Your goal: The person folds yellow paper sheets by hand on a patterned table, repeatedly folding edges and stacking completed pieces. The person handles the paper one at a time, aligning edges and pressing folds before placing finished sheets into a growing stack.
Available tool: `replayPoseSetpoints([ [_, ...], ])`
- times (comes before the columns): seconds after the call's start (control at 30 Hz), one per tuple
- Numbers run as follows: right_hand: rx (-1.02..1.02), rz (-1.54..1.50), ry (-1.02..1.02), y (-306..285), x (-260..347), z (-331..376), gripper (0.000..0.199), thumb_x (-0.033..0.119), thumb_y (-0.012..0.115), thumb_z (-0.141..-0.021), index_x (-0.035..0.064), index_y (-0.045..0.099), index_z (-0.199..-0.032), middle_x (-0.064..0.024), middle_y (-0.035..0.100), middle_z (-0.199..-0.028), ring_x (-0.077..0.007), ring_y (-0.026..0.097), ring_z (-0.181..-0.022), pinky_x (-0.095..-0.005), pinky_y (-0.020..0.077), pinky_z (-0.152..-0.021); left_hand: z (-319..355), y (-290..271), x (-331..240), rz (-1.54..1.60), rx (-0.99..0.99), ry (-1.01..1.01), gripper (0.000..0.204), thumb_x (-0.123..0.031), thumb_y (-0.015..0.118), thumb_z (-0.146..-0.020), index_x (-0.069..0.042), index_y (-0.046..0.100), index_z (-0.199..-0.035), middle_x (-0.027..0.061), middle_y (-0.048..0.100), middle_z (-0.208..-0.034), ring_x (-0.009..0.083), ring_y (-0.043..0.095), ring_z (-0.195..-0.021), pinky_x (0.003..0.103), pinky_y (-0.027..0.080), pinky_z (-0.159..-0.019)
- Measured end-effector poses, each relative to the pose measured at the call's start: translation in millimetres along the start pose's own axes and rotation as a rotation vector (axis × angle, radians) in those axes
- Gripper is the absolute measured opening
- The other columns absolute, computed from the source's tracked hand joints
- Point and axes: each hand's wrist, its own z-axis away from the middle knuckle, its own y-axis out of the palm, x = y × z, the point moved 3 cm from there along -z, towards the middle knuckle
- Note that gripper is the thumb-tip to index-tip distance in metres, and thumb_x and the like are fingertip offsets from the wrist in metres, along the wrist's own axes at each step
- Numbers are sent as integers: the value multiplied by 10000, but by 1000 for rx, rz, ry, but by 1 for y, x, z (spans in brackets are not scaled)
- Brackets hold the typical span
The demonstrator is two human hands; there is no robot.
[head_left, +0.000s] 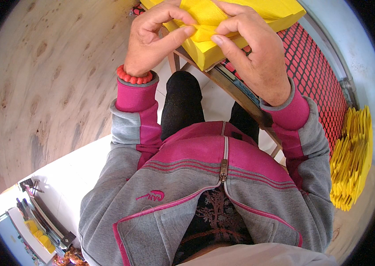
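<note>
At the top middle, my left hand (150, 44) pinches a folded edge of thin yellow fabric (204, 32) between thumb and forefinger. A red bead bracelet (134, 78) circles that wrist. Just to the right, my right hand (260, 55) grips the same fold with its thumb and fingers, the two thumb tips a short way apart. Beneath the hands lies a thick stack of yellow fabric (280, 15), its front corner jutting toward me. The upper part of the held piece runs out of the picture, so its full shape is hidden.
The stack rests on a wooden-edged table with a red and black patterned cover (314, 62). Many folded yellow pieces (351, 159) stand piled at the right. A large wooden board (50, 88) fills the left side. Shelf-like items with yellow rolls (41, 237) are at lower left.
</note>
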Motion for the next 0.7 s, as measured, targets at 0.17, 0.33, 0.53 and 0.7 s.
replayPoseSetpoints([
  [0.17,5,-29,121,-4,0,2,201,21,774,-809,16,612,-928,-272,661,-1227,-369,693,-1010,-355,549,-848,5,2,5,66,-64,-120,91,-13,675,-959,0,669,-1049,35,678,-1096,124,633,-1013,276,499,-904],
  [0.33,-8,58,12,-7,5,-3,199,33,774,-816,6,624,-944,-268,658,-1242,-356,696,-995,-360,554,-850,5,5,6,119,-149,-131,95,-19,668,-975,-1,658,-1068,34,687,-1089,105,644,-972,264,520,-875],
  [0.53,96,65,68,-4,4,0,148,57,735,-856,-12,663,-966,-288,647,-1268,-368,691,-1028,-378,549,-881,6,6,9,100,-247,-192,106,-12,662,-980,8,653,-1083,40,691,-1047,103,655,-939,253,529,-848],
  [0.7,25,77,-61,-2,3,-1,125,45,724,-858,-10,652,-945,-298,652,-1246,-374,691,-1009,-372,547,-867,8,6,12,112,-248,-112,108,5,650,-975,3,663,-1081,38,692,-1056,116,657,-965,262,524,-874],
])
